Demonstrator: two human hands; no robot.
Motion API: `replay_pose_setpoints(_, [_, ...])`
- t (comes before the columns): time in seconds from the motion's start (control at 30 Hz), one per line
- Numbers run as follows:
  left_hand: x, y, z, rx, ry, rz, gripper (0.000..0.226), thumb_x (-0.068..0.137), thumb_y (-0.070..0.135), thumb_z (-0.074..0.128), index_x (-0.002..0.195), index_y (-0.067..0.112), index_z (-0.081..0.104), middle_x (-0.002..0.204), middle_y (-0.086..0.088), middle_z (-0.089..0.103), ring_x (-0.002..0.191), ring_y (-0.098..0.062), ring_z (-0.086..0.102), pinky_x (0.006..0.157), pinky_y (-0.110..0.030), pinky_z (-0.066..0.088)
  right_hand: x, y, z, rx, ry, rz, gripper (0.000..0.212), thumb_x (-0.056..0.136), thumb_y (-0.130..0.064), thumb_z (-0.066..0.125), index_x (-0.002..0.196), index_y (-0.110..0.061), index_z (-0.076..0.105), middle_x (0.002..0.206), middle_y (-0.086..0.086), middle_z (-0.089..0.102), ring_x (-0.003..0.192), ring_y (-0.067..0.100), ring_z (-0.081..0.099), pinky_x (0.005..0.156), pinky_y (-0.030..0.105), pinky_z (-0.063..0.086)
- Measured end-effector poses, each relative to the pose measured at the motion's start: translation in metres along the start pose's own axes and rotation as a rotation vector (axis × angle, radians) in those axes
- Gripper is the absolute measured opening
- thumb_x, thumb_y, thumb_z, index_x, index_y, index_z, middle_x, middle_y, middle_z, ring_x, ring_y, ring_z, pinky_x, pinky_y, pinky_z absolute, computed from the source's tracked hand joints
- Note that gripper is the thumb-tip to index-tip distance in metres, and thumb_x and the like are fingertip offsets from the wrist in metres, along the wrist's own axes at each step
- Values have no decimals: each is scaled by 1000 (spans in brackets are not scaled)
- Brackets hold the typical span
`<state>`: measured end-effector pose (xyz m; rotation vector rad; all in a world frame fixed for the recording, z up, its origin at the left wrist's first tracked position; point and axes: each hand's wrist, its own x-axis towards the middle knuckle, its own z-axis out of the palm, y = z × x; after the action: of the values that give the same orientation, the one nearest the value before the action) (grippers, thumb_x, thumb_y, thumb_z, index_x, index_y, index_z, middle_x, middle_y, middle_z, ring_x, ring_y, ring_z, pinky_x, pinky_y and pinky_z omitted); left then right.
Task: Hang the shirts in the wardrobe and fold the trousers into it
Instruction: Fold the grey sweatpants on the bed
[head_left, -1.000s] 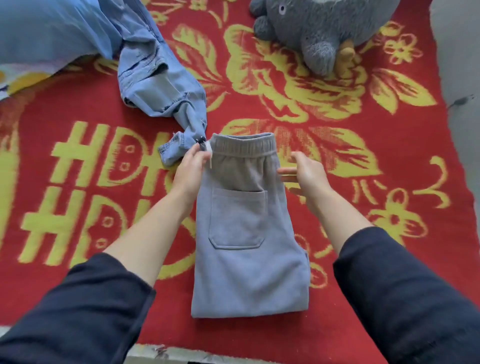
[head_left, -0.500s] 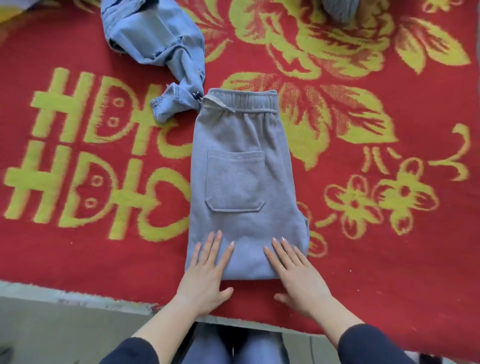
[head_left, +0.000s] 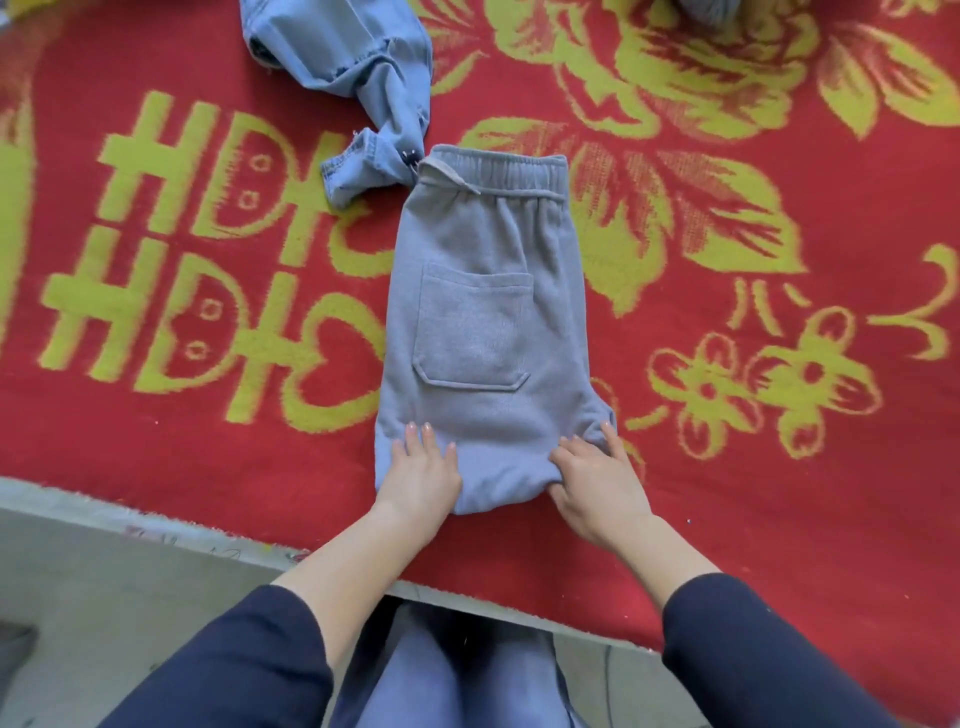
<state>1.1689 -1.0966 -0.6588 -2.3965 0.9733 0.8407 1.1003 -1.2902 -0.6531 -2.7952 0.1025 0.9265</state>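
Grey trousers (head_left: 483, 312) folded on the red blanket (head_left: 208, 457), left hand (head_left: 421, 475) flat on the near corner, right hand (head_left: 597, 480) pinching the other, thumb tucked under; best to lift both evenly toward the waistband (head_left: 493, 169).

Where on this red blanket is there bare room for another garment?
Free: the blanket right of the grey trousers, over the flowers, and left of them, over the yellow lettering. Crowded: where the denim garment meets the waistband, and the near end under left hand and right hand.
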Motion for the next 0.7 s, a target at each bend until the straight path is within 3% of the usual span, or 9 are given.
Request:
replay_pose_setpoints(0.03, [-2,-3,-11,-64,-75,72,47,91,3,42,138,9,47,142,-28,41,131,-45,39,102,-45,37,0,1,-13,50,-37,20,21,92,-29,43,95,-16,59,108,8,64,111,26,54,110,34,25])
replay_pose_setpoints(0.07, [-6,-9,-26,-156,-195,133,41,90,4,45,131,8,52,136,-23,49,126,-37,46,99,-40,40,0,2,-28,111,-100,43,21,91,-29,42,83,-16,56,95,8,64,98,27,55,91,32,39])
replay_pose_setpoints(0.1, [-9,-15,-39,-262,-296,189,31,88,5,46,117,7,59,124,-20,59,112,-33,56,90,-37,45,-1,5,-37,172,-191,69,23,90,-28,42,73,-14,52,85,9,63,86,28,55,70,31,40])
replay_pose_setpoints(0.17, [-20,-28,-56,-503,-498,236,14,84,6,44,89,10,58,99,-18,65,82,-29,58,71,-37,48,-5,15,-47,274,-423,134,24,83,-25,46,62,-13,47,68,6,55,66,24,49,51,28,31])
replay_pose_setpoints(0.27, [-35,-34,-55,-682,-789,201,23,70,3,52,86,18,59,84,-9,59,75,-25,56,57,-28,45,-20,23,-46,427,-730,201,16,54,-25,53,66,-16,48,68,2,49,62,19,41,53,28,28])
replay_pose_setpoints(0.37, [-37,-36,-53,-816,-941,187,28,62,-1,56,83,16,63,80,-9,59,74,-26,56,55,-24,42,-24,20,-55,470,-854,196,10,57,-21,55,65,-19,49,64,-1,50,58,18,40,50,26,28])
replay_pose_setpoints(0.5, [-15,-67,-79,-938,-765,124,11,48,9,56,53,16,48,54,2,46,51,-15,39,44,-19,24,6,31,-94,513,-680,233,13,48,-25,58,53,-20,48,55,-3,47,54,16,38,47,25,25])
replay_pose_setpoints(0.6, [9,-100,-111,-1092,-506,130,13,44,14,52,54,17,43,54,5,38,53,-13,32,46,-25,20,38,43,-127,677,-421,234,15,46,-22,55,56,-16,44,54,-3,38,55,14,30,48,27,21])
replay_pose_setpoints(0.7, [38,-121,-124,-1135,-254,114,16,50,15,50,57,16,36,60,1,30,57,-16,25,50,-31,17,66,47,-145,764,-183,221,15,52,-24,57,62,-15,49,59,0,42,58,15,35,52,28,27])
